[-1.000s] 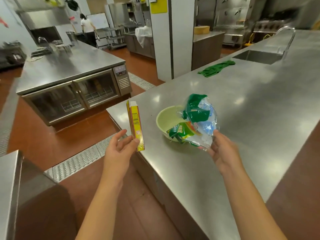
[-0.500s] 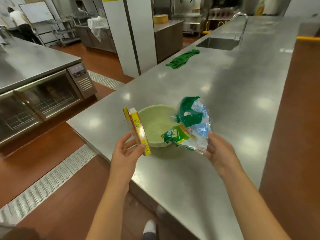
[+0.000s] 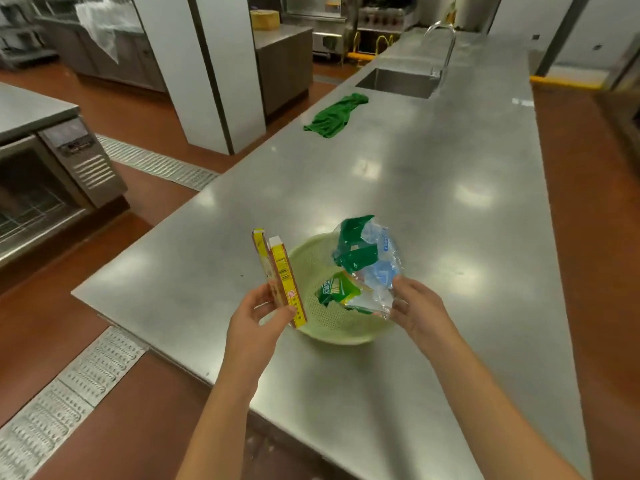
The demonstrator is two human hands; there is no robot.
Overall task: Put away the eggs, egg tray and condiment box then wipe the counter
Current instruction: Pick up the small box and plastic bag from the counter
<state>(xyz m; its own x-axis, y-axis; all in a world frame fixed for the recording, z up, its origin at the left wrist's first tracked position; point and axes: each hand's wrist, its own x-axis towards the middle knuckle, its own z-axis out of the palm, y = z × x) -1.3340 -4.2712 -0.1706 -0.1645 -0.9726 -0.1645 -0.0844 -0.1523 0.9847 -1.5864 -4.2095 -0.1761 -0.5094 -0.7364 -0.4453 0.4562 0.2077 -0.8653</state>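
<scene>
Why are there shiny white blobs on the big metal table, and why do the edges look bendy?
Head view: the white blobs are ceiling lights mirrored in the steel counter; the wide lens bends the counter's edges and the pillar; the far kitchen looks soft and blurry, while the yellow box in the left hand and the crinkly bag in the right hand look sharper.

A commercial kitchen: long stainless steel counter with a sink at its far end, an undercounter fridge on the left, floor drain grates, cooking range far back.
</scene>
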